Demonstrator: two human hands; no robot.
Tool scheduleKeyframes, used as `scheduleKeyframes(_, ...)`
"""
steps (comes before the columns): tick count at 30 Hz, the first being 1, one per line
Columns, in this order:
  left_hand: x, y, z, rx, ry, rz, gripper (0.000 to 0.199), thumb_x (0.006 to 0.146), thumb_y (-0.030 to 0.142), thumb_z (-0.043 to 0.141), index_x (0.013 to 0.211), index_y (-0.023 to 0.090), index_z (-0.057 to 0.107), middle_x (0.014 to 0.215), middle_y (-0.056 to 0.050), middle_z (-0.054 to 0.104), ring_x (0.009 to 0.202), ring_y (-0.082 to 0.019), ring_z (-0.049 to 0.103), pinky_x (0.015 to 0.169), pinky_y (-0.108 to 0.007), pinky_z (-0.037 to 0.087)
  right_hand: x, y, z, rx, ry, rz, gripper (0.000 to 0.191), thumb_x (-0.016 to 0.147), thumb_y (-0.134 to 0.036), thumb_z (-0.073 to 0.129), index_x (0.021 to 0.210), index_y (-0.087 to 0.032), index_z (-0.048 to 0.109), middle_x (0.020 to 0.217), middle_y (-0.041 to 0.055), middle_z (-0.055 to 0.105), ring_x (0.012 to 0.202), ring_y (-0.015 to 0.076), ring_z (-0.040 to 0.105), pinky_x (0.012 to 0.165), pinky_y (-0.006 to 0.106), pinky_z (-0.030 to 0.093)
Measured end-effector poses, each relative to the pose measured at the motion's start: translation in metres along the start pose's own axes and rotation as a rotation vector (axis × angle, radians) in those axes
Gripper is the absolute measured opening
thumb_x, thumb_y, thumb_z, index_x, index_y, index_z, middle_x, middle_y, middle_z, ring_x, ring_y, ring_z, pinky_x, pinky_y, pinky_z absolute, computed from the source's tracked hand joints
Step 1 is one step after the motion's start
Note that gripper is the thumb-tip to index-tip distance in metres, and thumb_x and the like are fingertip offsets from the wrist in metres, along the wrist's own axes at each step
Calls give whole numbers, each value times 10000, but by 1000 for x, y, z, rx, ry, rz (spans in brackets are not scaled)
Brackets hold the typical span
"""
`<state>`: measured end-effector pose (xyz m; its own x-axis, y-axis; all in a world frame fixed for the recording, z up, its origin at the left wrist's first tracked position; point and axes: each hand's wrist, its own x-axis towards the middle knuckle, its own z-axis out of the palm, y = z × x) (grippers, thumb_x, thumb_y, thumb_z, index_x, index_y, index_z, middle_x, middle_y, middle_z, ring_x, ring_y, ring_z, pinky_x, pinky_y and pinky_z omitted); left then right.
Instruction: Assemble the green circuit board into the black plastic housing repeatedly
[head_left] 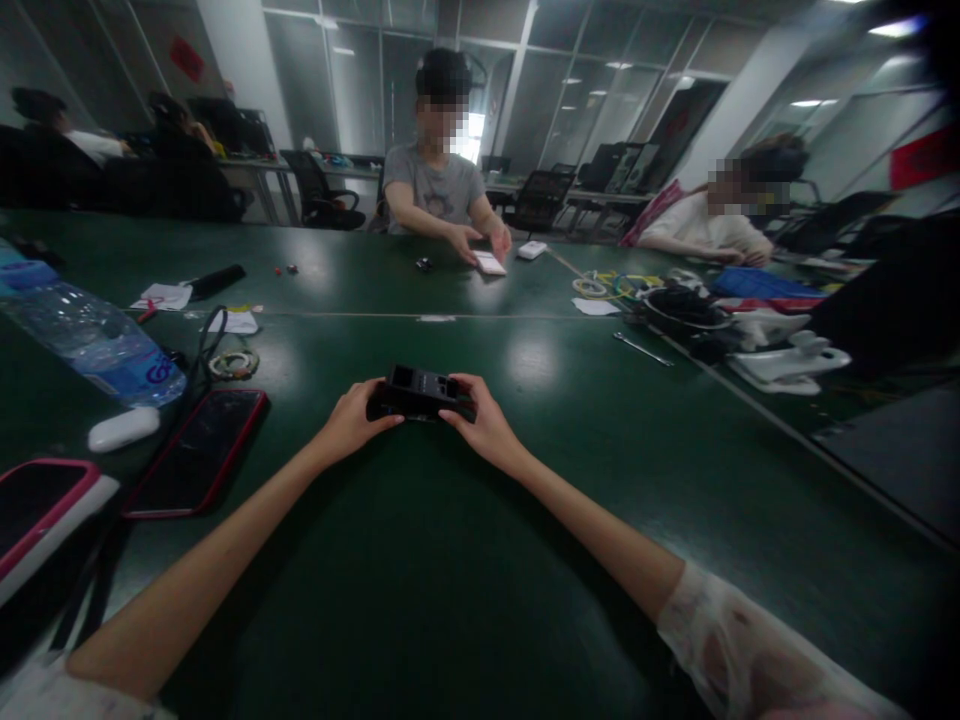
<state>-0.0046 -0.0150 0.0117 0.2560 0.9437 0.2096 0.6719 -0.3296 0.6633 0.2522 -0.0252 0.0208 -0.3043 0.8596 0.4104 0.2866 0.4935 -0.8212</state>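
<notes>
A small black boxy device (420,393) rests on or just above the green table (420,560), its upper face showing a dark square recess at the left end and small details along it. My left hand (355,418) grips its left end, fingers behind and thumb along the front edge. Around the right end, my right hand (484,425) is closed the same way, thumb in front. The exact kind of device cannot be made out. Both forearms reach in from the lower corners.
To the left are a water bottle (90,325), a white case (124,429), a red-edged phone (196,450) and a roll of tape (233,363). A wrench (643,349) and tangled cables (615,286) lie right. Across the table a person (435,180) handles a white phone-like object (490,263).
</notes>
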Motion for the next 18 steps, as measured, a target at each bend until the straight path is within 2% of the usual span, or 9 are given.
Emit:
scheduleKeyframes(3, 0, -1, 0, 0, -9, 20, 624, 811, 467, 679, 1327, 177, 482, 1307, -153, 570, 1216, -324, 534, 986, -517, 458, 0, 1, 2, 5, 64, -33, 481, 847, -256, 665, 1264, -256, 426, 1263, 85, 545, 1190, 234, 575, 1035, 462, 499)
scheduleKeyframes(10, -1, 4, -4, 9, -21, 76, 562, 826, 435, 679, 1321, 246, 494, 1307, -93, 581, 1209, -305, 535, 1003, -506, 446, 1, 8, 1, -9, 354, -35, 485, 829, -293, 672, 1239, -239, 419, 1227, 110, 542, 1154, 254, 577, 994, 460, 517)
scheduleKeyframes(18, -1, 4, -4, -8, -45, 29, 562, 825, 440, 674, 1321, 246, 495, 1307, -98, 572, 1198, -315, 538, 971, -529, 468, 2, 16, -3, -152, 441, 70, 451, 806, -245, 675, 1185, -206, 433, 1161, 123, 585, 1086, 259, 611, 975, 488, 517)
